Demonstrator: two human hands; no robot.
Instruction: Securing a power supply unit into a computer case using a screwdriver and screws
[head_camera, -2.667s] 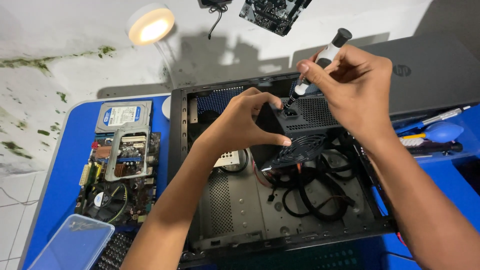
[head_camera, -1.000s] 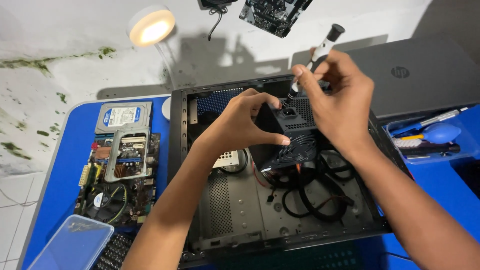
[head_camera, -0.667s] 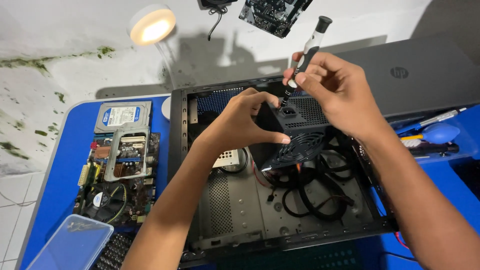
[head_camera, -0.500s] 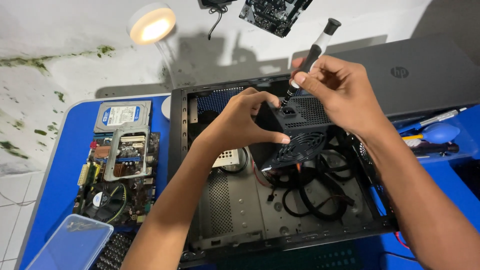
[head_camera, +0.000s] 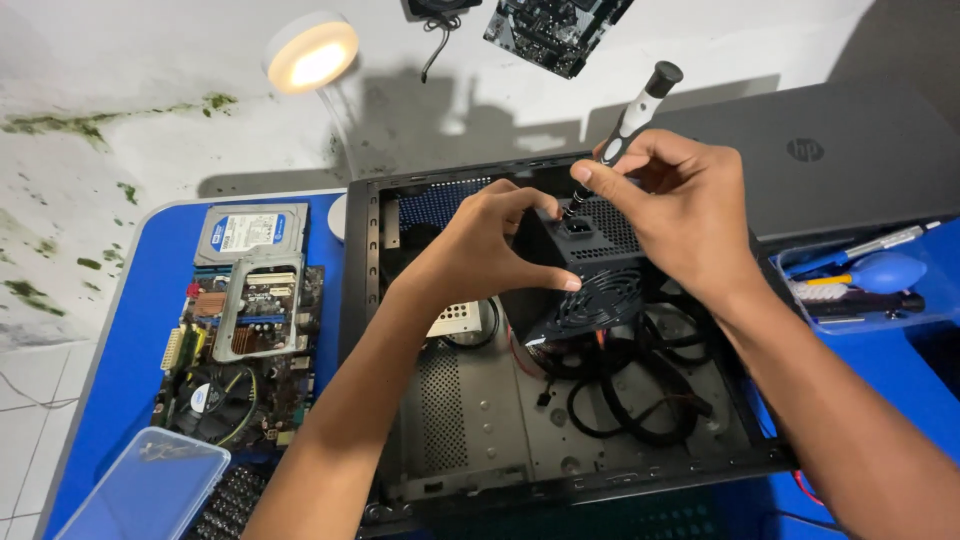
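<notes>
Sitting tilted inside the open black computer case (head_camera: 372, 330), upper right of its interior: one black power supply unit (head_camera: 585, 270), boxy, metal, fan grille facing up and forward, cable bundle (head_camera: 640, 385) trailing across the case floor.

Left hand (head_camera: 490, 245): clasped on the unit's left edge, thumb beneath the near corner by the fan grille, fingers curled over the top.

Right hand (head_camera: 680, 215): pinching a slim screwdriver (head_camera: 625, 130), black-and-white handle, tip set against the unit's rear face near the power socket.

Handling, judged: rigid and fairly heavy for its size; sheet-metal edges likely sharp; best gripped by the solid side walls, not the grille or cables, which would drag and snag.

Adjacent: motherboard (head_camera: 235, 375), hard drive (head_camera: 250, 232), clear plastic box (head_camera: 140, 490), round lamp (head_camera: 312, 52), closed laptop (head_camera: 830, 150), blue dust blower (head_camera: 885, 270).
</notes>
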